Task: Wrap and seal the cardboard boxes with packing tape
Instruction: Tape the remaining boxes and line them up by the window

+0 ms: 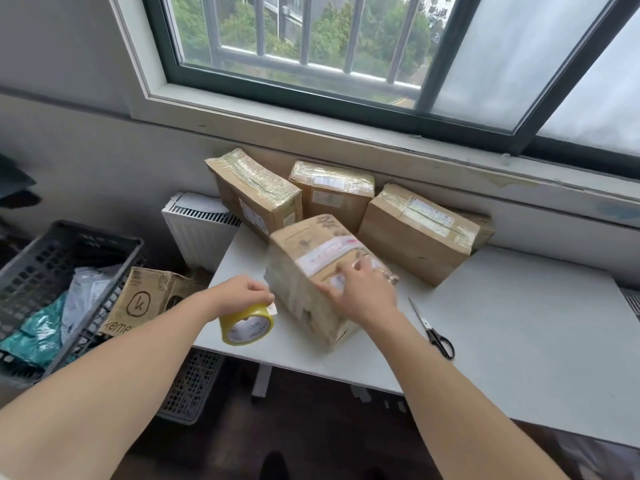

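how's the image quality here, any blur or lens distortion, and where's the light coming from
Head view: soft daylight from the window, no hard shadows; the wide-angle lens bends the sill; the right hand and the box it touches are motion-blurred; the tape roll in the left hand and the scissors look sharper.

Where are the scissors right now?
In the head view, the scissors lie on the white table, just right of the right hand and the box it touches.
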A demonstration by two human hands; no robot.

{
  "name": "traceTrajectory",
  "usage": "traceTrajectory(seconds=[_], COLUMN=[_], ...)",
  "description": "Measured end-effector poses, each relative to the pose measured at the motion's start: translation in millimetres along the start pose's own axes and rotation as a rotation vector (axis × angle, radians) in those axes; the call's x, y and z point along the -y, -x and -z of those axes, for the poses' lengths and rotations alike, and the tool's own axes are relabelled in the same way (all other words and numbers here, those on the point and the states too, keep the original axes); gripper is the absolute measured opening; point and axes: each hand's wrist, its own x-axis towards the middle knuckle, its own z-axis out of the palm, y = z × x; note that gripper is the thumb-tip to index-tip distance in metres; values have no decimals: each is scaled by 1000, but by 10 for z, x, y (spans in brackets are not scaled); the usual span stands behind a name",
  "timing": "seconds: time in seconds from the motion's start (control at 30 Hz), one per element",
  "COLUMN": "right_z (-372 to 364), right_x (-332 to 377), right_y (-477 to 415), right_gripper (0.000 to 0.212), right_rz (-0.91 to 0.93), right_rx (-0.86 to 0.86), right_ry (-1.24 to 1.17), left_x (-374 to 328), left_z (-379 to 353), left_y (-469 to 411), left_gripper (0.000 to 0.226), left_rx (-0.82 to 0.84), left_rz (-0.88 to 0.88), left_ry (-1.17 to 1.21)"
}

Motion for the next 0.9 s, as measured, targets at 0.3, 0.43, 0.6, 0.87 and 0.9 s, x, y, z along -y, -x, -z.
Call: traceTrajectory(seconds=[0.3, 0.43, 0.6, 0.87, 0.9], right_z=[-15, -150, -239, -18, -70], right_x=[-538, -668, -686, -530, -492], right_y=[-346, -330, -323, -285, -265], right_gripper=[69, 47, 50, 86, 83], right_rz=[-216, -304, -290, 79, 165], right_rx=[-13, 126, 151, 129, 128], right_ry=[-423, -603, -442, -225, -198], left_x=[213, 91, 11, 55, 55], left_z=[-110, -215, -314, -260, -262], left_y=[117, 103, 66, 93, 101], left_gripper=[36, 22, 22, 25, 25], left_rx=[88, 132, 163, 189, 190], left_rz=[29, -3, 1, 11, 11], left_ry=[-101, -156, -235, -314, -313])
